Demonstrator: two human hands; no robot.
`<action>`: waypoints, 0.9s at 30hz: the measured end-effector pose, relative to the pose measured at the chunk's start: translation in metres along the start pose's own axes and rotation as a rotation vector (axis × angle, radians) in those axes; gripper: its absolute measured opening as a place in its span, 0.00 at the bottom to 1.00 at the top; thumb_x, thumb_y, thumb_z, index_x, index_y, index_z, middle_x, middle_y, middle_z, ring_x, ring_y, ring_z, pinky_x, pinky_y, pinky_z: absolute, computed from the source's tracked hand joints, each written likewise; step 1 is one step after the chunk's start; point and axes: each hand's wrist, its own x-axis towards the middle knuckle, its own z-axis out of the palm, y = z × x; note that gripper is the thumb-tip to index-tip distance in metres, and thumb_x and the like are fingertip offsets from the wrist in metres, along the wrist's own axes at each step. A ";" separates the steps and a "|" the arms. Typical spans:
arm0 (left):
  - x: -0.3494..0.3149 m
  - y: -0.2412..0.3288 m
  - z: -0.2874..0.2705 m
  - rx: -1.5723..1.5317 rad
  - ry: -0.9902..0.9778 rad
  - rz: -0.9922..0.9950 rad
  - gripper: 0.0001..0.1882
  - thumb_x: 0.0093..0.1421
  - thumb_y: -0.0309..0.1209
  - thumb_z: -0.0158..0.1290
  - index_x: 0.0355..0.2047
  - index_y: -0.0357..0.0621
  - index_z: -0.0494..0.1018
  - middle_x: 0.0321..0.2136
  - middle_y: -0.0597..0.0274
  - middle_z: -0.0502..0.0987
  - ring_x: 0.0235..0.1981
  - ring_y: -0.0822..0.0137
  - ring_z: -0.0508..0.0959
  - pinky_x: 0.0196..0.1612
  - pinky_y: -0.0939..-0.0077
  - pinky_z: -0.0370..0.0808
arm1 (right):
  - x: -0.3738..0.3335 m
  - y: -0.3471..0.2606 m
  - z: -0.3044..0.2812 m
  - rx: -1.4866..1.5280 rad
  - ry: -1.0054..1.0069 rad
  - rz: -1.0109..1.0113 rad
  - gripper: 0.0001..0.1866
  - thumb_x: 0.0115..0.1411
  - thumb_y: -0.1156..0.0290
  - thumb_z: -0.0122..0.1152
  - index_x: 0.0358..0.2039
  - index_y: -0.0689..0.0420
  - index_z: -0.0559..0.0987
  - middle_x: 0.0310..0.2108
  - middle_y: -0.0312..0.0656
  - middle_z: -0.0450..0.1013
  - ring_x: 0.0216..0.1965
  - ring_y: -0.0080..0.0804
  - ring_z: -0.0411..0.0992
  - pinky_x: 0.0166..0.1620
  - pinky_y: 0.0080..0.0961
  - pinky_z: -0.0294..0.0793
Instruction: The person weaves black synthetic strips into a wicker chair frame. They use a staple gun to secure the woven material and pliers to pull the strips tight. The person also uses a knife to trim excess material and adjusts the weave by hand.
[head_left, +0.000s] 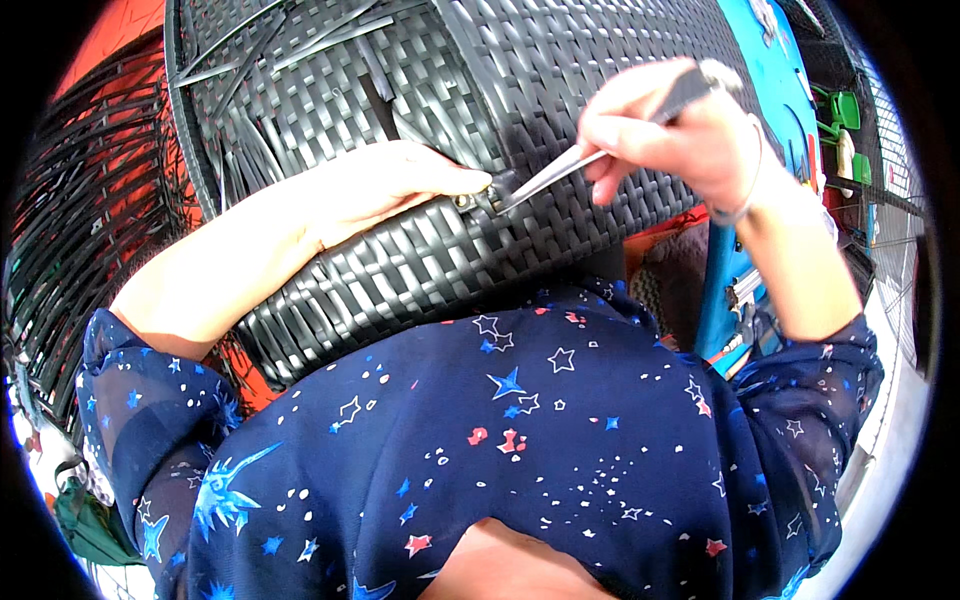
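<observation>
A large piece of black woven wicker work [430, 258] fills the space in front of me, with glossy plastic strips crossing over its curved face. My left hand [400, 180] rests on it, thumb and fingers closed at the fold of the weave on a short black strip [478, 198]. Its exact hold is partly hidden. From the right, my right hand [665, 130] grips a tapered metal hand tool [545, 180] with a dark handle. The tool's tip touches the weave just beside my left fingertips.
Loose strip ends [270, 60] stick out at the upper left, near a narrow gap in the weave [378, 105]. Many dark strips [90, 200] hang at the far left over red material. A blue surface [770, 80] and green plastic items [845, 110] are at the right.
</observation>
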 end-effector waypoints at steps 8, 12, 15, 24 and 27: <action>0.002 0.004 -0.003 0.032 -0.028 0.021 0.14 0.67 0.30 0.57 0.46 0.30 0.80 0.38 0.51 0.84 0.34 0.67 0.85 0.40 0.76 0.84 | -0.060 0.077 0.066 0.731 0.457 0.045 0.13 0.67 0.67 0.60 0.42 0.65 0.80 0.38 0.47 0.79 0.38 0.38 0.82 0.48 0.34 0.84; -0.002 0.003 0.003 0.183 0.086 0.073 0.15 0.66 0.34 0.59 0.45 0.33 0.81 0.37 0.57 0.85 0.34 0.73 0.83 0.40 0.81 0.81 | -0.072 0.091 0.085 0.870 0.553 -0.018 0.12 0.68 0.69 0.59 0.44 0.65 0.79 0.40 0.49 0.79 0.40 0.41 0.82 0.49 0.39 0.84; -0.006 0.003 0.009 0.295 0.135 0.127 0.16 0.66 0.37 0.60 0.45 0.35 0.82 0.38 0.60 0.85 0.37 0.75 0.82 0.42 0.82 0.79 | -0.078 0.092 0.092 0.877 0.586 -0.052 0.11 0.68 0.69 0.59 0.44 0.64 0.79 0.39 0.50 0.80 0.39 0.42 0.83 0.48 0.40 0.84; -0.009 0.006 0.016 0.458 0.215 0.153 0.18 0.66 0.39 0.59 0.48 0.38 0.81 0.41 0.63 0.84 0.41 0.75 0.81 0.49 0.82 0.76 | -0.080 0.101 0.108 0.888 0.671 -0.060 0.11 0.68 0.70 0.58 0.44 0.65 0.79 0.38 0.52 0.80 0.39 0.44 0.82 0.49 0.38 0.83; -0.012 0.008 0.016 0.483 0.210 0.113 0.17 0.67 0.37 0.58 0.49 0.36 0.80 0.43 0.61 0.84 0.44 0.74 0.81 0.52 0.80 0.75 | -0.079 0.103 0.113 0.803 0.702 -0.071 0.12 0.69 0.69 0.56 0.43 0.65 0.78 0.38 0.51 0.79 0.38 0.42 0.82 0.48 0.37 0.83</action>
